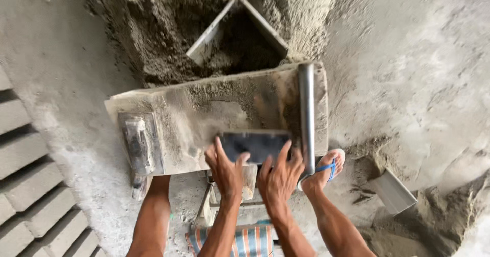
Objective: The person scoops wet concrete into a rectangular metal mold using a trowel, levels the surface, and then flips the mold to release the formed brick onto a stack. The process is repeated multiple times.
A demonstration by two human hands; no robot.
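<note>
My left hand and my right hand both rest on the near edge of a dark rectangular metal mould. The mould lies on a sandy wooden work board. Fingers of both hands are spread over the mould's rim, thumbs towards each other. A grey metal pipe lies along the board's right side, just right of my right hand. A worn trowel-like tool lies on the board's left end.
A heap of damp sand mix with a wooden box frame lies beyond the board. Rows of grey concrete blocks sit at the left. My foot in a blue sandal, a metal scoop and a striped cloth are nearby.
</note>
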